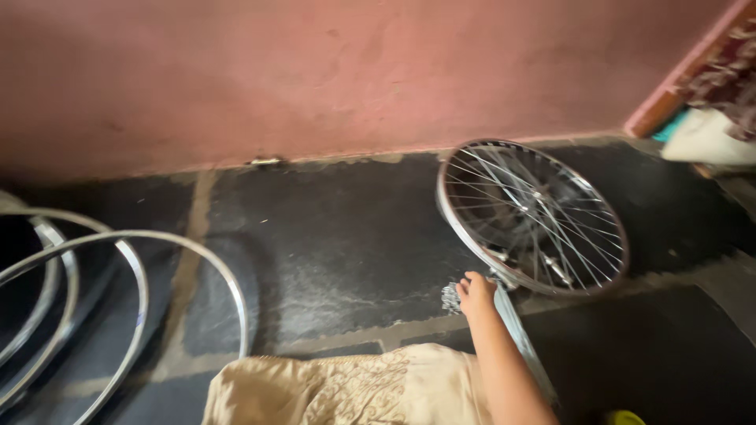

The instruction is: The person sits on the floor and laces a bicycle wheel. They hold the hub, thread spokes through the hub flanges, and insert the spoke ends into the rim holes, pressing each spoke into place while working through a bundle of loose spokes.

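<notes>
**Hand at a heap of small metal parts beside a spoked wheel**

The person's right hand reaches out over the dark stone floor, its knuckles toward the camera and its fingers curled down onto a small pile of shiny metal bits (too blurred to say whether they are nipples, nuts or something like them). The fingertips touch the pile; whether they have pinched any of it up cannot be told. Just beyond the hand lies a spoked bicycle wheel, flat on the floor near the pink wall, with its rim close to the knuckles. A further bright rim piece runs down along the forearm. At the left edge lie several bare rims, overlapping one another and well apart from the hand. A beige patterned cloth covers the person's lap at the bottom. The left hand is out of sight.
</notes>
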